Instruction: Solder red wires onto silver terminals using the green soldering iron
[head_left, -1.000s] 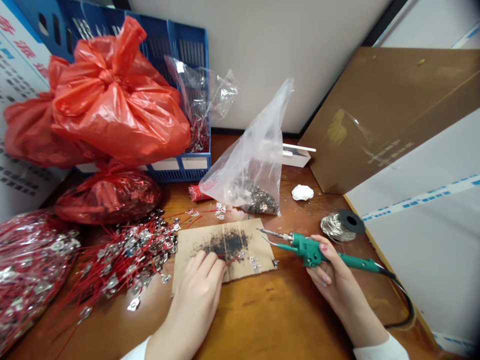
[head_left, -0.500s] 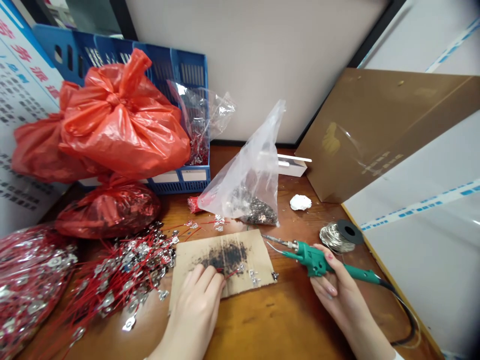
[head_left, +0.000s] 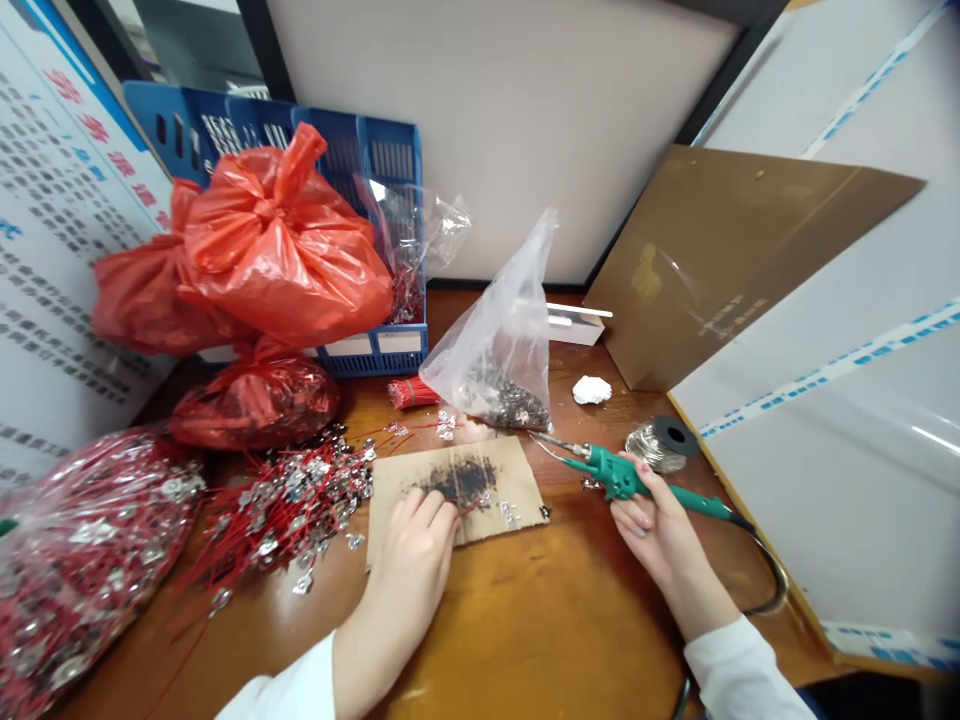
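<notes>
My left hand (head_left: 414, 548) rests on a scorched cardboard sheet (head_left: 397, 490), its fingertips pinching a thin red wire (head_left: 469, 508) at the edge of the dark burn patch. The wire's far end is hidden under my fingers. My right hand (head_left: 660, 530) grips a green soldering iron (head_left: 619, 478), with its metal tip (head_left: 551, 441) held just beyond the cardboard's far right corner, not touching it. A few small metal terminals (head_left: 510, 514) lie on the cardboard. Close behind the iron sits a spool of solder wire (head_left: 656, 446).
A heap of red-wired metal terminals (head_left: 289, 505) spreads left of the cardboard, beside a bulging plastic bag of them (head_left: 90, 540). Behind stand red bags (head_left: 285, 240), a blue file rack (head_left: 382, 150), a clear bag of dark parts (head_left: 502, 350), and a leaning brown board (head_left: 712, 270).
The whole view has shifted and widened, so the table looks smaller and both white sleeves show. My hands stay in place on the wire and iron, with the iron tip slightly nearer the bag.
</notes>
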